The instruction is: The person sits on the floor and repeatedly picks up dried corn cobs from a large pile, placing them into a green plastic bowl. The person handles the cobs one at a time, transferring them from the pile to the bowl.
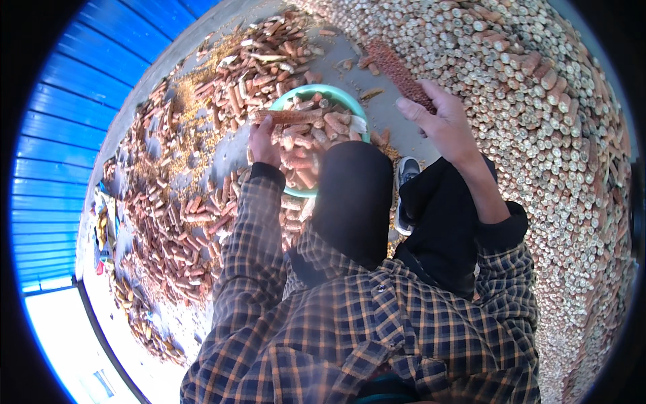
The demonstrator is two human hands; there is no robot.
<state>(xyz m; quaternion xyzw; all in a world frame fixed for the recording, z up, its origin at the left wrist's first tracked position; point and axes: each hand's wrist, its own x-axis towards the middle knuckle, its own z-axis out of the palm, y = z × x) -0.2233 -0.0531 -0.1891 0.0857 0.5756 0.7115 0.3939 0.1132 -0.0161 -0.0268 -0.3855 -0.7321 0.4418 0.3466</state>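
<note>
Before my knees stands a round green basin (364, 108), heaped with bare corn cobs (299, 157). My left hand (264, 145) is at the basin's left side, its fingers on a long reddish cob (287, 117) that lies across the heap. Out to the right, my right hand (444, 118) grips a darker red corn cob (393, 68) by its near end. The cob's far end points up and left, close to the stacked cobs. Its kernels are off, as far as I can see.
A tall wall of stacked cobs (535, 131) rises along my right. Loose cobs (169, 242) and scattered yellow kernels (189, 121) cover the concrete floor to the left. Blue corrugated metal sheeting (63, 136) stands beyond them. A sack (105, 222) with unshelled ears lies by it.
</note>
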